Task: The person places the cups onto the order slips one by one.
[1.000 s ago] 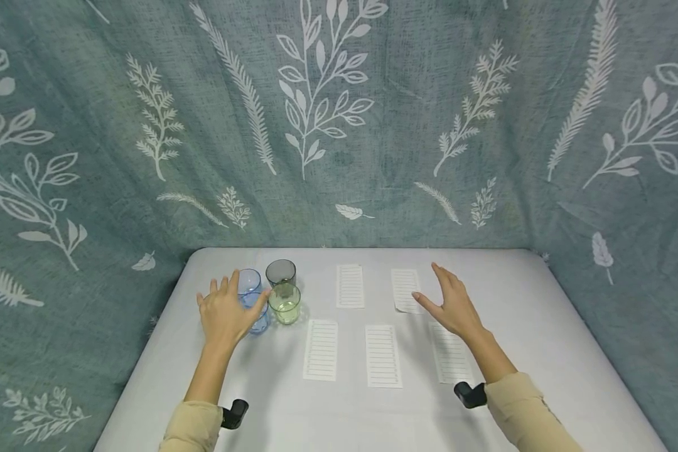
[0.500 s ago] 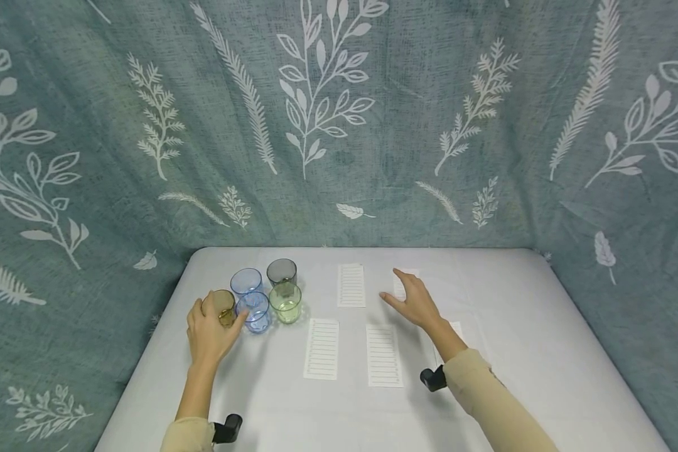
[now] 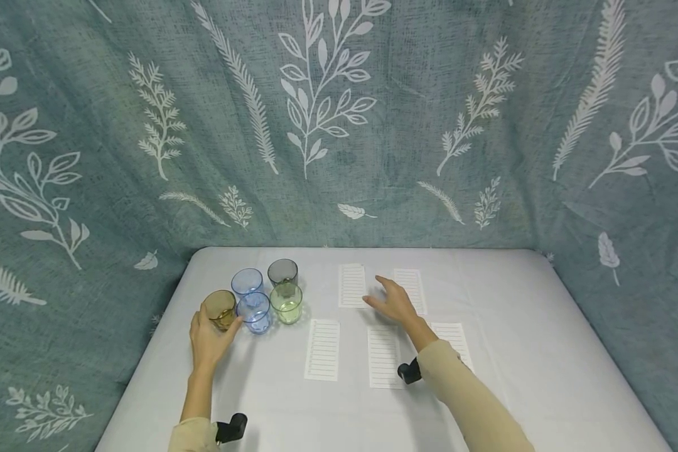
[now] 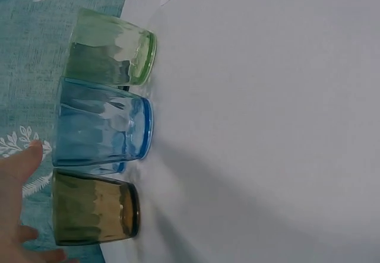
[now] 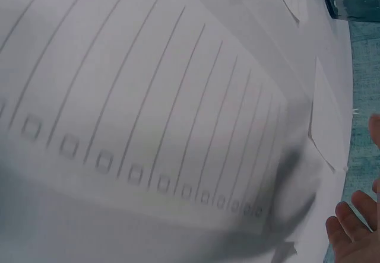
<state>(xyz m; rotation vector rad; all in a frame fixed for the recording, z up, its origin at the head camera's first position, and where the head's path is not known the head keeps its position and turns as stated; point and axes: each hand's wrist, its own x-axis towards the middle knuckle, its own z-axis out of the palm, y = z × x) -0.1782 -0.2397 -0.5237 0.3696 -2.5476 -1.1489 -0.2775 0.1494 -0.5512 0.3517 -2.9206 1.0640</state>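
Observation:
My left hand is at the near side of an amber glass, thumb and fingers spread. In the left wrist view, the thumb is apart from the amber glass and the other fingers are partly out of frame. Beside it stand two blue glasses, a front one and a back one, plus a green glass and a grey glass. My right hand hovers over the table among paper lists, holding nothing. The nearest are a back list and a front list.
Other ruled paper sheets lie about: a front-left sheet, a back-right sheet and a front-right sheet partly under my right sleeve. A patterned green cloth hangs behind the white table.
My left hand has moved left and down from over the blue glasses to the amber glass, which has come into sight. My right hand has moved left across the paper sheets.

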